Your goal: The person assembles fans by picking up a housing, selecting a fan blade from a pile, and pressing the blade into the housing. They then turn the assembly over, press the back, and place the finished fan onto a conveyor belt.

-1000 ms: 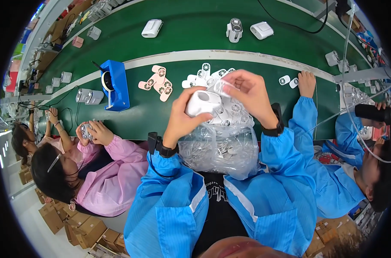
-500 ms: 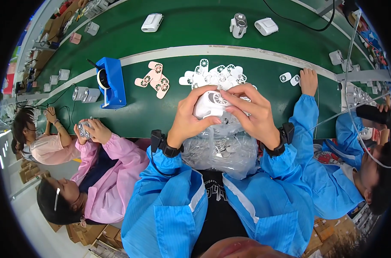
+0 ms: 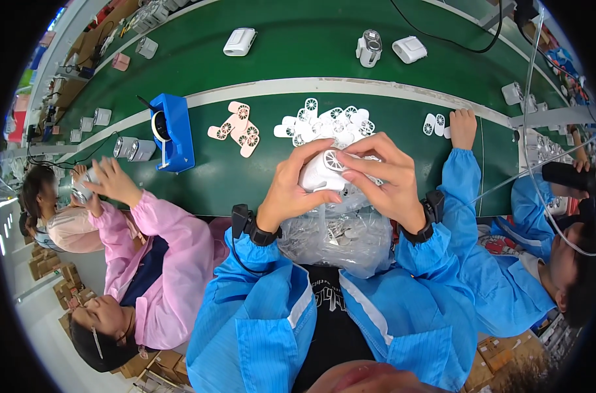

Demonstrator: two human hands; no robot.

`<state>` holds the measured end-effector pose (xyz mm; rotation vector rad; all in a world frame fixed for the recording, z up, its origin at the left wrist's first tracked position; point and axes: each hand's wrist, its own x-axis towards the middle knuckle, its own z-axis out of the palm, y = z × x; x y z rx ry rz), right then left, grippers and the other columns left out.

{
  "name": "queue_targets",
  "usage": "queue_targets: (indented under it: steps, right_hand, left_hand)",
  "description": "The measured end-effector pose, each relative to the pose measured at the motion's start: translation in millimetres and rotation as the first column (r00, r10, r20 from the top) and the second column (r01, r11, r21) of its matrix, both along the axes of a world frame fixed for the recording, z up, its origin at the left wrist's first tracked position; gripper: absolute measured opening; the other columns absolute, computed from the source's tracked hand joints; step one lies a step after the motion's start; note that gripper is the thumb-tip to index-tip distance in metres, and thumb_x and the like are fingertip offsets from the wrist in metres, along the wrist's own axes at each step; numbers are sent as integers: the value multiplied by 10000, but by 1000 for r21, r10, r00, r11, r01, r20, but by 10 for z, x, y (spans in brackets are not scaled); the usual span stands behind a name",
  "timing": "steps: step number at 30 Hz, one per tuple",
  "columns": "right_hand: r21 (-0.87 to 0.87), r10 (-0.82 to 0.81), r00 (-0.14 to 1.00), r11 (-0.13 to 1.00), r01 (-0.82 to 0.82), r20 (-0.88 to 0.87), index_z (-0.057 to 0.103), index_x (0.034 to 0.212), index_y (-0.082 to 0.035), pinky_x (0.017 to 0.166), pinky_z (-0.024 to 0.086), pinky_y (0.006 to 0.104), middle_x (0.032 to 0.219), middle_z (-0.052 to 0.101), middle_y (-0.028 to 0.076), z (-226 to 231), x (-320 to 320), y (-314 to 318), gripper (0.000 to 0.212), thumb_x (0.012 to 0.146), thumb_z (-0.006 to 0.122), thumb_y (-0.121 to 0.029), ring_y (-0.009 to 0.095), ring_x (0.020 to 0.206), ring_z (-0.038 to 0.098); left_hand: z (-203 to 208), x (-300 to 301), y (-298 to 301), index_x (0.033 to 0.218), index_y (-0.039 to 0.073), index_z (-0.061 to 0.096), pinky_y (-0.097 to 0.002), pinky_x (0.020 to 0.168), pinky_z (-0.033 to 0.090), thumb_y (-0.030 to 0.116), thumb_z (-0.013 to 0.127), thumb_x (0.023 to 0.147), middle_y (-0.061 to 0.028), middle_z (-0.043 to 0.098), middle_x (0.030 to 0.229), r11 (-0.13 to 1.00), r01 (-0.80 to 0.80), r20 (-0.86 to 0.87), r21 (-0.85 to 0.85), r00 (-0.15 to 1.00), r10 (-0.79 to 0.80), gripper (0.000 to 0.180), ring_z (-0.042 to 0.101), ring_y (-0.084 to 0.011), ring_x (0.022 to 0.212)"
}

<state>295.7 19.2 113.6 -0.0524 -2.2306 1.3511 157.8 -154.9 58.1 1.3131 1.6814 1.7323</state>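
A rounded white plastic housing (image 3: 316, 177) is held over the table's near edge by my left hand (image 3: 286, 190), its fingers wrapped round the side. A white cover plate with a spoked round opening (image 3: 335, 161) lies on the housing's face. My right hand (image 3: 393, 177) is closed, thumb and fingertips pressing at the plate's right edge. Below my hands sits a clear plastic bag (image 3: 337, 237) with many small pale parts. Beyond them lies a heap of white spoked plates (image 3: 331, 121), with a group of pink ones (image 3: 238, 128) to its left.
A blue tape dispenser (image 3: 179, 134) stands left on the green table (image 3: 245, 183). White housings (image 3: 240, 42) rest on the far green strip behind a pale rail (image 3: 265, 90). A co-worker in pink sits left; another's hand (image 3: 463, 128) touches small white plates at right.
The housing has turned in my hands, bringing the spoked plate more upright and to the right. The left co-worker has lifted a device away leftward. The right co-worker's hand has shifted slightly, by the small plates.
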Motion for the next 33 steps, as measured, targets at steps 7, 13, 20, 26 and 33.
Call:
queue_targets:
  steps: [7, 13, 20, 26, 33]
  right_hand:
    - [48, 81, 995, 995, -84, 65, 787, 1218, -44, 837, 581, 367, 1134, 709, 133, 26, 80, 74, 434, 790, 833, 14, 282, 998, 673]
    - [211, -45, 999, 977, 43, 5, 626, 1385, -24, 897, 579, 414, 1285, 660, 144, 33, 98, -187, 809, 663, 954, -184, 342, 1119, 668]
    - [207, -119, 993, 971, 122, -25, 579, 1382, -9, 995, 550, 434, 1290, 654, 192, -226, 175, -215, 957, 549, 1008, -201, 372, 1175, 668]
    - [61, -74, 996, 995, 77, -51, 583, 1376, -6, 989, 549, 438, 1283, 651, 183, -261, 140, -361, 949, 552, 1010, -206, 362, 1174, 663]
    - [73, -100, 989, 991, 108, -107, 585, 1372, -17, 962, 544, 419, 1279, 648, 163, -284, 128, -358, 939, 554, 1008, -200, 333, 1148, 650]
  left_hand:
    - [-96, 18, 44, 1393, 54, 530, -405, 960, 580, 252, 969, 758, -177, 727, 1223, 985, 79, -78, 156, 995, -67, 797, 725, -317, 1128]
    - [153, 123, 41, 1351, 44, 523, -390, 915, 580, 191, 897, 836, -151, 707, 1161, 1000, -10, 354, -19, 935, 16, 654, 721, -290, 1051]
    - [54, 158, 244, 1308, 13, 499, -431, 994, 513, 320, 739, 959, -228, 667, 1170, 964, -87, 175, 251, 984, 43, 524, 662, -291, 1114]
    - [-21, 219, 189, 1282, -20, 493, -413, 971, 480, 473, 553, 1004, -278, 655, 1180, 883, -161, 223, 440, 973, 66, 569, 631, -293, 1087]
    - [62, 270, 173, 1205, -12, 491, -397, 903, 482, 481, 531, 1011, -287, 668, 1151, 890, -232, 278, 392, 952, 126, 531, 633, -278, 1003]
